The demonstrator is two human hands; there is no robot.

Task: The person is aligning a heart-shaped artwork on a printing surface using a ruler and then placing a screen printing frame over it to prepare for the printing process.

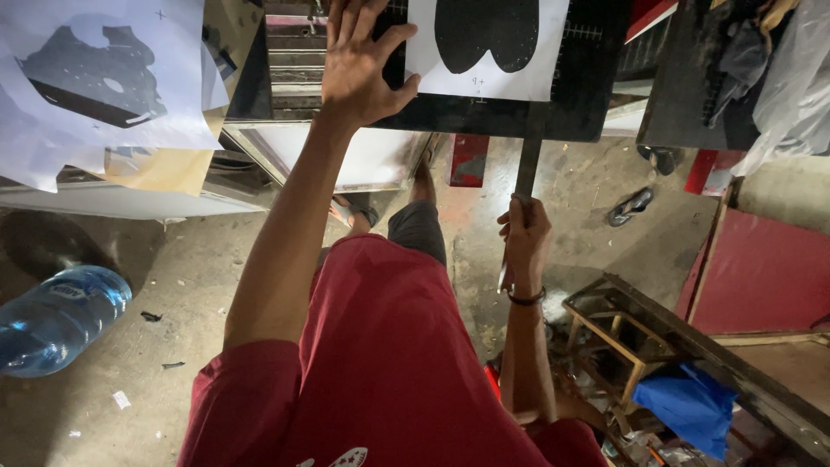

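Red shorts (380, 363) close up, two hands at a dark frame (510, 117)

Left hand (363, 65) lies open and flat on it; right hand (525, 238) grips its stiff handle (529, 164), likely the best hold

head cam | looks steeply down past torso | close over black frame (484, 117), floor (173, 294)

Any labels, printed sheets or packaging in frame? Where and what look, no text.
Printed sheet: top centre on a dark frame, white with a black rounded shape; left hand rests on its edge.
Printed sheets: top left, white, grey-black shape.
Water bottle: lower left, clear blue, pale label band.
Right hand grips a dark bar.
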